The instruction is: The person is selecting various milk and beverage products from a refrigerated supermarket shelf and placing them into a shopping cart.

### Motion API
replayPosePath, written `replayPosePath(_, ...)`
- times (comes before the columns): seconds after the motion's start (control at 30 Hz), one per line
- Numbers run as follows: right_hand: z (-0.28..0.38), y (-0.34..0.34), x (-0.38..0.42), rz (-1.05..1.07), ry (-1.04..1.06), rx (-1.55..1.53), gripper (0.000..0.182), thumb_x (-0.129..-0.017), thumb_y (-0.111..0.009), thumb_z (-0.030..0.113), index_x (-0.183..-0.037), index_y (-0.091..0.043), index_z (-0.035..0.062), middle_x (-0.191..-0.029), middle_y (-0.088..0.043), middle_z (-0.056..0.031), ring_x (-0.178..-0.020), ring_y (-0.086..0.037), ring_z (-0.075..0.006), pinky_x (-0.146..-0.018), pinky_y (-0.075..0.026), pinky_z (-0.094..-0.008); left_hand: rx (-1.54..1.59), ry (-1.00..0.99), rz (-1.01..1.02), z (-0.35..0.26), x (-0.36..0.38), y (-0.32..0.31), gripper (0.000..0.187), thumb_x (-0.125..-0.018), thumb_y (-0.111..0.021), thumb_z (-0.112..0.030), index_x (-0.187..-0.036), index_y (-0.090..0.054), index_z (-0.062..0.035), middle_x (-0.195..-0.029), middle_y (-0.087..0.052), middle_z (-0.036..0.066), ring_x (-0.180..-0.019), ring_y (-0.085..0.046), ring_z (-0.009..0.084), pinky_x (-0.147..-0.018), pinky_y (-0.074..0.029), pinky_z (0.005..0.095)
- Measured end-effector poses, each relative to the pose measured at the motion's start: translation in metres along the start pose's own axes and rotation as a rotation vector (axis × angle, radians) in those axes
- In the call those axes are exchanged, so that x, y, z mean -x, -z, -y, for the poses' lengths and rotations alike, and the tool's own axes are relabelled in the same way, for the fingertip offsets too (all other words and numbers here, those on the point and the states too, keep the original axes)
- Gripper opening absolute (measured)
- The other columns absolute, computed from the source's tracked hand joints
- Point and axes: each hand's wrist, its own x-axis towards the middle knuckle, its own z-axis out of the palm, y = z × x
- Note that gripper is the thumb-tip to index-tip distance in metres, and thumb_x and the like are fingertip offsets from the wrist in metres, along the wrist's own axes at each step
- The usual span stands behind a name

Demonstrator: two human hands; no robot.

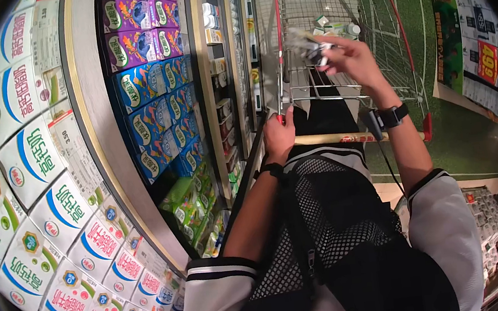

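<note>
My right hand [350, 61] is raised over the near part of a wire shopping cart [305, 1], its fingers closed on a small dark-and-white item [313, 50] that is blurred by motion. My left hand [279, 133] is wrapped round the left end of the cart's handle [333, 138], by the red corner piece. Inside the basket, just beyond my right hand, lie a small white bottle [352, 30] and a small green-and-white pack [322, 21].
Stacked white milk cartons [36, 149] fill the far left. Beside them a shelf holds purple and blue drink boxes [146, 87], with green packs [193, 202] lower down. Green flooring [434, 162] runs along the cart's right side, near a display with a red price sign [488, 60].
</note>
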Motion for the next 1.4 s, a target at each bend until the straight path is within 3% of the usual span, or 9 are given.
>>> replayPosePath(0.2,-0.098,0.111,-0.078,-0.454,-0.100,0.341,0.032,-0.096,-0.075,0.014,-0.127,-0.073,0.0062,-0.096,-0.076,-0.0165,-0.076,-0.077,-0.0200,-0.066,-0.063,-0.0288,0.042,0.022,0.021,0.003,-0.003,-0.004,0.061,-0.096,-0.067,-0.054,-0.078,-0.063,0.0039,-0.074,-0.065,0.026,-0.078,-0.064,0.0500,-0.069,-0.049,0.0553)
replayPosePath(0.4,-0.176,0.176,-0.136,-0.362,-0.023,1.056,0.036,-0.085,-0.081,0.023,-0.121,-0.078,0.0174,-0.099,-0.077,-0.0200,-0.087,-0.077,-0.0296,-0.082,-0.061,-0.0408,-0.025,0.067,0.083,-0.002,-0.003,0.002,0.059,-0.097,-0.067,-0.052,-0.077,-0.061,0.0023,-0.073,-0.064,0.023,-0.076,-0.063,0.0489,-0.068,-0.049,0.0534)
replayPosePath(0.57,-0.188,0.168,-0.131,-0.384,-0.016,1.079,0.038,-0.085,-0.077,0.021,-0.123,-0.077,0.0157,-0.103,-0.077,-0.0205,-0.095,-0.076,-0.0317,-0.087,-0.059,-0.0405,-0.002,0.069,0.062,-0.004,-0.001,0.004,0.059,-0.097,-0.066,-0.052,-0.075,-0.060,0.0027,-0.070,-0.062,0.023,-0.074,-0.062,0.0497,-0.066,-0.049,0.0521)
replayPosePath(0.67,-0.167,0.160,-0.114,-0.154,-0.191,0.968,0.037,-0.089,-0.075,0.024,-0.121,-0.076,0.0070,-0.114,-0.075,-0.0212,-0.107,-0.073,-0.0371,-0.097,-0.055,-0.0404,-0.009,0.045,0.066,-0.001,-0.002,0.003,0.059,-0.097,-0.066,-0.052,-0.076,-0.061,0.0027,-0.070,-0.063,0.023,-0.074,-0.063,0.0489,-0.066,-0.049,0.0518)
replayPosePath(0.77,-0.143,0.177,-0.101,-0.115,-0.111,0.636,0.044,-0.093,-0.074,0.030,-0.123,-0.072,-0.0026,-0.109,-0.076,-0.0155,-0.096,-0.070,-0.0196,-0.086,-0.055,-0.0324,0.028,-0.005,-0.019,0.003,0.001,-0.001,0.057,-0.097,-0.070,-0.046,-0.074,-0.060,0.0048,-0.062,-0.058,0.021,-0.063,-0.057,0.0469,-0.062,-0.045,0.0512)
replayPosePath(0.87,-0.069,0.170,-0.053,-0.189,-0.038,0.394,0.040,-0.097,-0.071,0.030,-0.122,-0.072,-0.0014,-0.106,-0.075,-0.0099,-0.095,-0.068,-0.0150,-0.084,-0.054,-0.0293,0.082,-0.003,-0.012,0.002,0.003,0.001,0.057,-0.096,-0.070,-0.047,-0.076,-0.062,0.0050,-0.064,-0.060,0.022,-0.064,-0.059,0.0466,-0.062,-0.045,0.0508)
replayPosePath(1.03,-0.033,0.232,0.019,-0.376,0.100,0.683,0.039,-0.100,-0.067,0.030,-0.121,-0.070,-0.0028,-0.107,-0.074,-0.0087,-0.096,-0.068,-0.0165,-0.089,-0.053,-0.0324,0.029,0.055,0.066,0.002,0.001,0.004,0.049,-0.095,-0.067,-0.047,-0.087,-0.069,0.0016,-0.080,-0.070,0.025,-0.084,-0.069,0.0484,-0.073,-0.054,0.0544)
replayPosePath(1.2,-0.079,0.277,0.123,-0.648,-0.081,1.072,0.074,-0.088,-0.073,0.047,-0.140,-0.057,-0.0034,-0.139,-0.061,-0.0272,-0.131,-0.058,-0.0413,-0.107,-0.046,-0.0451,0.056,0.035,0.099,0.013,-0.002,0.001,0.042,-0.096,-0.064,-0.042,-0.098,-0.071,-0.0009,-0.094,-0.073,0.025,-0.094,-0.070,0.0465,-0.082,-0.055,0.0548)
replayPosePath(1.4,-0.185,0.251,0.206,-0.824,-0.218,1.058,0.079,-0.083,-0.077,0.045,-0.142,-0.053,-0.0029,-0.136,-0.062,-0.0288,-0.124,-0.062,-0.0420,-0.102,-0.048,-0.0476,0.034,0.074,0.078,0.012,0.003,0.003,0.039,-0.093,-0.063,-0.040,-0.104,-0.073,-0.0035,-0.101,-0.073,0.026,-0.100,-0.070,0.0448,-0.088,-0.056,0.0544)
